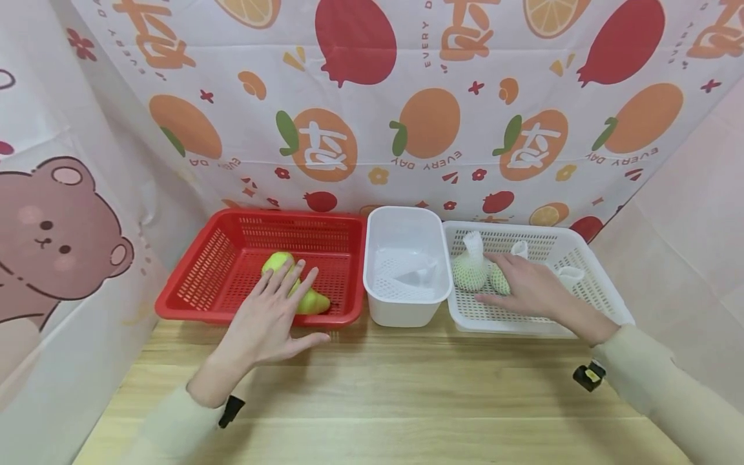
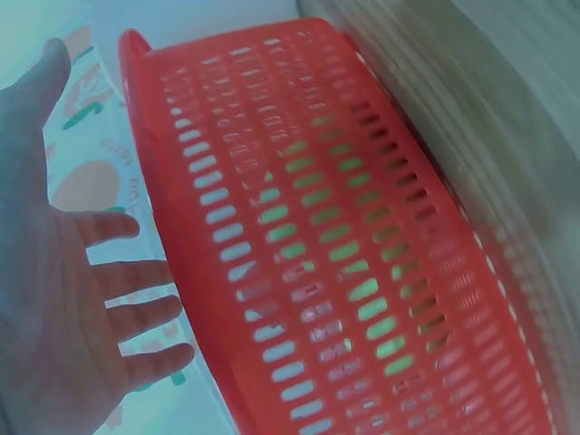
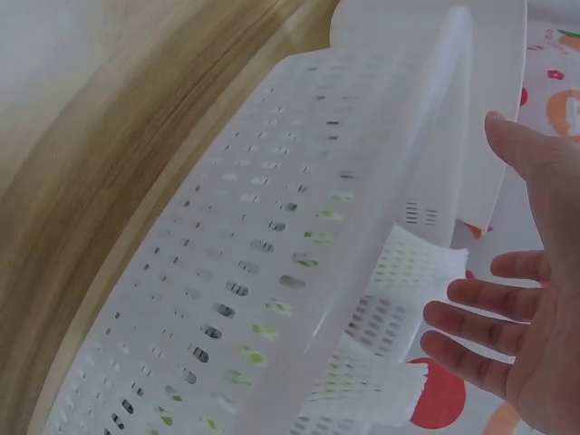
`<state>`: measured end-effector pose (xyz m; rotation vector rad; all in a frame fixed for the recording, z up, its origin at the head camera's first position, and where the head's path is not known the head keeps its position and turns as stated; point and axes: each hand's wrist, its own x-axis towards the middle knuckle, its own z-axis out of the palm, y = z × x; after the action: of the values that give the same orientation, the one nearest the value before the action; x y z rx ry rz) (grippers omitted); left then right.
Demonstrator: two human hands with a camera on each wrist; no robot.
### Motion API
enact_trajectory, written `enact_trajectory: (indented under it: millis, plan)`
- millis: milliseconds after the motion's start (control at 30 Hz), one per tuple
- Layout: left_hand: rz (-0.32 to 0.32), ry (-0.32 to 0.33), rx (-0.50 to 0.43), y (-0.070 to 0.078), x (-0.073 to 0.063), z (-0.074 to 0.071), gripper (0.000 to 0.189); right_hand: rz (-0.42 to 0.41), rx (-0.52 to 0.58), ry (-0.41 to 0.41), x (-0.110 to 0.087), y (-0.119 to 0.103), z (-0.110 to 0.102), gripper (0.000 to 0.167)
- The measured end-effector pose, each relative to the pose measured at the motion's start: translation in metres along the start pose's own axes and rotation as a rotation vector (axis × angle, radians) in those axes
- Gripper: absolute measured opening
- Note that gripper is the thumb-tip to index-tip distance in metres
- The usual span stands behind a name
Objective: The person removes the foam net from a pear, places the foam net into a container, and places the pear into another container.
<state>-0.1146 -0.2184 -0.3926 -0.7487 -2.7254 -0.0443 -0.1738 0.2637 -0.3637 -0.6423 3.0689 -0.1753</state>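
My left hand (image 1: 270, 316) hovers over the front rim of a red basket (image 1: 192, 265), fingers straight and spread. Beneath its fingertips lie yellow-green fruits; one is a pear (image 1: 314, 303) and another (image 1: 277, 261) is partly covered by the fingers. Over a white basket (image 1: 601, 284) on the right is my right hand (image 1: 531, 287), its fingers loosely extended and, in the right wrist view, holding nothing. Close to its fingertips sit green fruits in white foam net sleeves (image 1: 469, 270), one (image 1: 500, 279) partly hidden by the hand. More sleeve ends (image 1: 571, 276) stick up beyond it.
Between the two baskets stands a deep white bin (image 1: 405, 313) with white foam netting (image 1: 401, 278) at its bottom. All three containers are in a row on a wooden table (image 1: 407, 394). Behind hangs a fruit-print cloth (image 1: 372, 129), and a bear-print cloth (image 1: 58, 245) is at the left.
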Motion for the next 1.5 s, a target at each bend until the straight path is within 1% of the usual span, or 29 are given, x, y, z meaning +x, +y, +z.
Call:
enact_trajectory:
  millis: [133, 233, 367, 567, 767, 900, 1067, 1200, 1367, 1500]
  plan:
    - [-0.011, 0.036, -0.020, 0.006, -0.003, 0.003, 0.113, 0.015, 0.010, -0.017, 0.008, 0.004, 0.002, 0.098]
    - [-0.025, 0.048, -0.031, 0.008, -0.005, 0.004, 0.115, 0.028, 0.008, -0.029, 0.014, 0.007, 0.003, 0.098]
    - [-0.050, 0.046, -0.048, 0.010, -0.005, 0.006, 0.116, 0.057, 0.011, -0.059, 0.023, 0.012, 0.002, 0.099]
    - [-0.072, 0.019, -0.059, 0.014, -0.003, 0.008, 0.117, 0.097, 0.022, -0.096, 0.032, 0.016, 0.001, 0.102]
    - [-0.083, 0.024, -0.040, 0.012, -0.004, 0.009, 0.120, 0.100, 0.012, -0.106, 0.040, 0.017, 0.003, 0.104]
    - [-0.089, 0.015, -0.045, 0.012, -0.005, 0.008, 0.120, 0.106, 0.006, -0.127, 0.046, 0.018, 0.004, 0.102]
    - [-0.083, 0.012, -0.060, 0.012, -0.003, 0.006, 0.120, 0.129, 0.007, -0.155, 0.052, 0.022, 0.007, 0.101]
    - [-0.075, 0.019, -0.067, 0.011, -0.004, 0.006, 0.121, 0.129, 0.012, -0.166, 0.058, 0.026, 0.011, 0.101]
    - [-0.061, 0.048, -0.064, 0.010, -0.005, 0.007, 0.124, 0.123, 0.023, -0.181, 0.066, 0.027, 0.016, 0.102]
    - [-0.040, 0.076, -0.064, 0.010, -0.005, 0.009, 0.126, 0.102, 0.037, -0.183, 0.071, 0.025, 0.020, 0.103]
